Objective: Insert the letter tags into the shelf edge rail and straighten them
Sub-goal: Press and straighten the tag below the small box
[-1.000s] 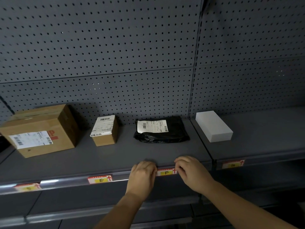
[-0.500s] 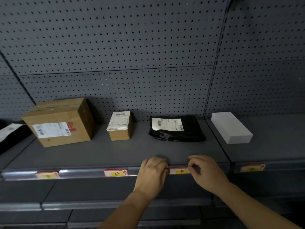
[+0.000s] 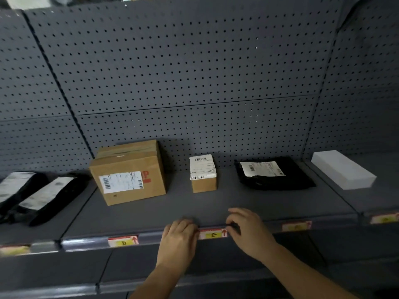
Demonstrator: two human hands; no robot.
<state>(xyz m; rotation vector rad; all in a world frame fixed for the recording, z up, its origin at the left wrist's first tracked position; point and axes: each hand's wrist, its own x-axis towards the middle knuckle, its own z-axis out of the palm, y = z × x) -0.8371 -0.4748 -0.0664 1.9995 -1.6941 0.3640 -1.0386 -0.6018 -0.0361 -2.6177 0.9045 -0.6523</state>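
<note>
A red-and-yellow tag marked E (image 3: 212, 234) sits in the clear rail (image 3: 86, 242) along the shelf's front edge. My left hand (image 3: 179, 240) has its curled fingers on the tag's left end, hiding that end. My right hand (image 3: 248, 231) pinches the tag's right end, beside the red arrow. The D tag (image 3: 123, 241) sits in the rail to the left and another tag (image 3: 296, 226) to the right; its letter is blurred. Further tags sit at the far left (image 3: 15, 249) and the far right (image 3: 384, 219).
On the shelf stand a large cardboard box (image 3: 129, 171), a small labelled box (image 3: 203, 173), a black mailer bag (image 3: 272, 173) and a white box (image 3: 343, 169). Two black bags (image 3: 38, 195) lie on the left bay. Pegboard (image 3: 194, 72) backs the shelf.
Both hands have moved left along the rail, from the F tag to the E tag. The camera has swung left, bringing the D tag and the left bay's black bags into view.
</note>
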